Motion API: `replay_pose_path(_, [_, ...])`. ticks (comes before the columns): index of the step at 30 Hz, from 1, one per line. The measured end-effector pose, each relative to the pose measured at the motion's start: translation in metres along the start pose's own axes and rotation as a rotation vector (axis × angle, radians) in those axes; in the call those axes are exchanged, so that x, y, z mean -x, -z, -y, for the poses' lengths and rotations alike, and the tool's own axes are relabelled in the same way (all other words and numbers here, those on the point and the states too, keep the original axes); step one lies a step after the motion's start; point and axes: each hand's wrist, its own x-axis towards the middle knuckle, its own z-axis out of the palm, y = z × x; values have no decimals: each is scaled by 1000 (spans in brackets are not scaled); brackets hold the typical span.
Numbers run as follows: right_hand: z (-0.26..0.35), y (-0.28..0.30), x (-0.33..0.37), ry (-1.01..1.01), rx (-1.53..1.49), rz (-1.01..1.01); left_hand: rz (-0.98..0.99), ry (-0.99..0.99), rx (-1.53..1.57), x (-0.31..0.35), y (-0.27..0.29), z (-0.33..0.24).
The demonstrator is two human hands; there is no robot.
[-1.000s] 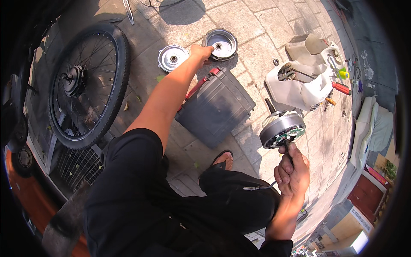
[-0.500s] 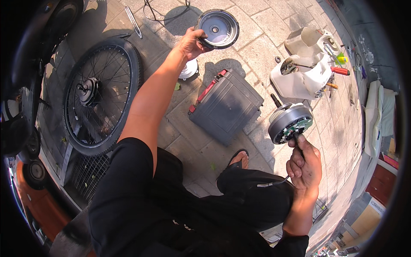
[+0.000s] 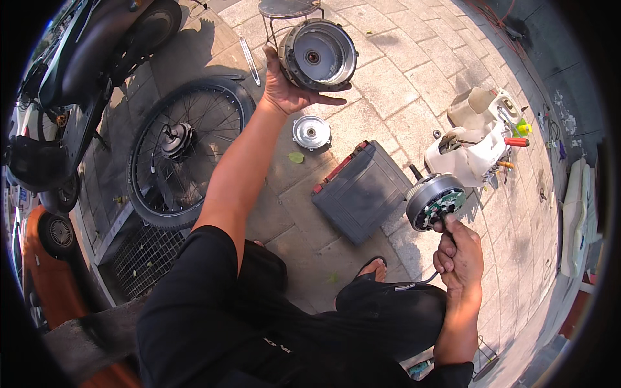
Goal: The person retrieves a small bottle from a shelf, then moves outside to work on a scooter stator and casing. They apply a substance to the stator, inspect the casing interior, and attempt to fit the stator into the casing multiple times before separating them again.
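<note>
My left hand [image 3: 291, 94] is stretched far ahead and supports a round metal hub motor shell [image 3: 291, 58] from below. Its thumb lies along the shell's left side, and the hollow inside with a central bearing faces up. Lower right, my right hand [image 3: 460, 252] pinches the shaft end of a motor core [image 3: 432, 196], which is tilted. A green circuit board [image 3: 451, 202] shows on the core's near face, and a cable [image 3: 420, 283] with a metal-looking end hangs beside that hand. On the paving lies a silver motor end cover [image 3: 312, 132], below the shell.
A dark grey toolbox [image 3: 365, 194] with red latches lies ahead of my feet. At left is a spoked wheel [image 3: 187, 145] with a hub motor. Cut white plastic jugs [image 3: 462, 158] hold tools at right. A small stool [image 3: 289, 8] stands at the far edge.
The shell has tipped so more of its side shows, and my left fingers have spread beneath it. The view has shifted, uncovering the end cover. My right hand keeps its hold on the core.
</note>
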Motion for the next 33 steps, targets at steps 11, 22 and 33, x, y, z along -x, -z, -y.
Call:
replay_pose_path(11, [-7, 13, -9, -58, 26, 0, -389, 197, -699, 39, 67, -63])
replay_pose_path(22, [-8, 20, -21, -72, 20, -59, -455, 106, -2236, 250, 58, 118])
replay_pose_path(33, [-10, 11, -21, -87, 102, -39, -726, 299, -1834, 255, 76, 129])
